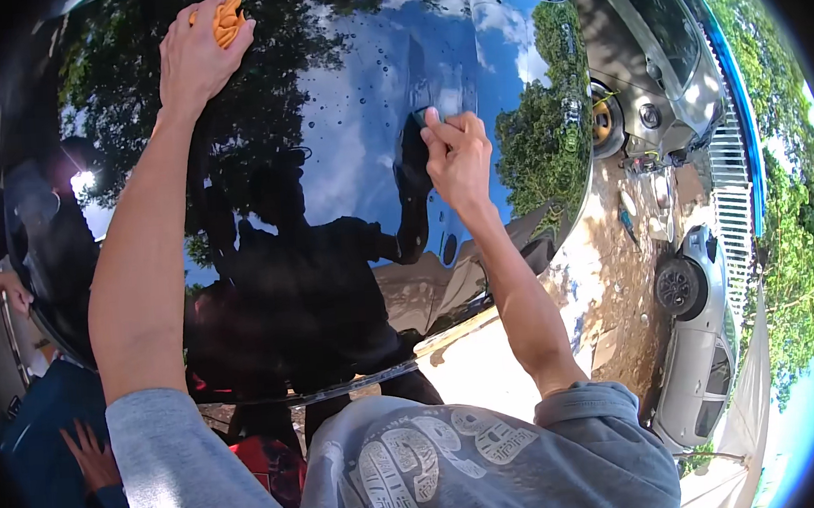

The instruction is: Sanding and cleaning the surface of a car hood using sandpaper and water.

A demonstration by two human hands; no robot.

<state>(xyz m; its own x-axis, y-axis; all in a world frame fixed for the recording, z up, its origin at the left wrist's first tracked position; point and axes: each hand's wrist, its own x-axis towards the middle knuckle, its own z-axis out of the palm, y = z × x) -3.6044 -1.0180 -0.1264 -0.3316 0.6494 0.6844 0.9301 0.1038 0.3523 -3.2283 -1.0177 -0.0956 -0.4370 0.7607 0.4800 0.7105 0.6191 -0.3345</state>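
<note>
A glossy black car panel [351, 258] fills the middle, reflecting trees, sky and my silhouette, with scattered water droplets on its upper part. At the upper left my left hand [201, 59] grips a crumpled orange cloth [225, 19] against the paint. Right of the panel's centre my right hand [457, 161] has its fingers bent and pressed together on a small teal object [422, 119], mostly hidden by the fingertips, at the surface beside a paler streak.
Another person's hand [15, 291] is at the panel's left edge, and another hand [91, 455] shows lower left against dark blue fabric. Two parked cars [658, 66] [693, 366], a white railing [735, 222], trees and sunlit ground are on the right.
</note>
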